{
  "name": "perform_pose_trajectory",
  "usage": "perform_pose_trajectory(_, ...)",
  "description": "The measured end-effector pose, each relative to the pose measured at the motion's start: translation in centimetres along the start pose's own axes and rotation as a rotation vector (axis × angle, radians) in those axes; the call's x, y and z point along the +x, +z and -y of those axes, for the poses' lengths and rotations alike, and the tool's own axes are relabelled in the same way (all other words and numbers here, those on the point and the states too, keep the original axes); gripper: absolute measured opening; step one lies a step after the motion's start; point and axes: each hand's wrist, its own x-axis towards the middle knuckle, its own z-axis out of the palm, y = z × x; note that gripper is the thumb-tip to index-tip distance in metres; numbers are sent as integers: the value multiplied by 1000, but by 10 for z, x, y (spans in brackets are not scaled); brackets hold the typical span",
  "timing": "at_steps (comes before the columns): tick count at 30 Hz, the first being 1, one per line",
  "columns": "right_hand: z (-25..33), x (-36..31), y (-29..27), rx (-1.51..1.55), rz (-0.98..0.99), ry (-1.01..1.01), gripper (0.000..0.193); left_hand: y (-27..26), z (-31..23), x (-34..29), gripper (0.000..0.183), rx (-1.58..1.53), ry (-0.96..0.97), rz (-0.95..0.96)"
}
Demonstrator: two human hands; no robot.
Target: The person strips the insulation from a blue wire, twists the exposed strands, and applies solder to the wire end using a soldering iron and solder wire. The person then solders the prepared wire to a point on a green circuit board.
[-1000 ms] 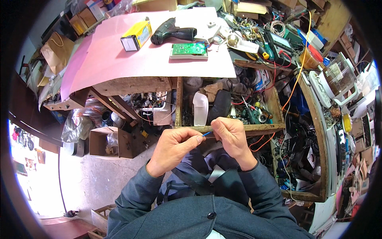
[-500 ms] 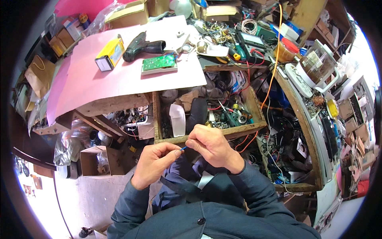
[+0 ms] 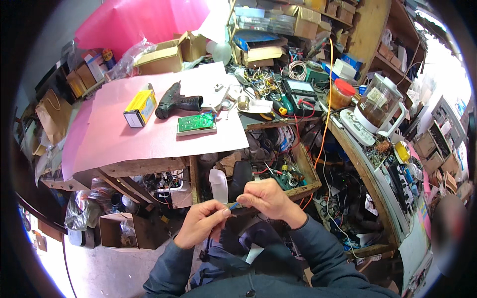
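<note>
A short stretch of thin blue wire (image 3: 234, 205) shows between my two hands, over my lap and just in front of an open wooden drawer (image 3: 305, 188). My left hand (image 3: 204, 221) pinches one end between thumb and forefinger. At the other end, the closed fingers of my right hand (image 3: 266, 199) grip it; their tips are partly hidden. On the bench beyond lies a green circuit board (image 3: 195, 122) on a pale base. Behind it rests a black pistol-shaped tool housing (image 3: 178, 102), with a yellow box (image 3: 140, 110) to its left.
Pink sheeting (image 3: 114, 144) covers the bench top. The drawer holds a white curved shell (image 3: 218, 185), a dark one and tools. A meter (image 3: 300, 92) and tangled parts lie at the back. To the right stands a glass jug (image 3: 381, 102); an orange cable (image 3: 325, 124) hangs down. A cardboard box (image 3: 144, 232) sits below left.
The view has tilted up, so the bench and drawer sit lower in the picture. My hands still hold the blue wire, and slightly more of it shows between them.
</note>
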Motion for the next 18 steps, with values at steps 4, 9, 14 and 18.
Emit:
perform_pose_trajectory(4,-14,31,-28,40,-79,170,36,-5,14,37,20,-198,114,-89)
perform_pose_trajectory(9,-31,101,-81,-283,-315,92,24,-6,37,69,19,-221,182,-200)
perform_pose_trajectory(14,-95,170,-147,-707,-364,41,18,9,34,72,19,-57,216,-244)
perform_pose_trajectory(18,-126,219,-145,-1028,-222,168,25,3,42,71,19,-60,202,-314)
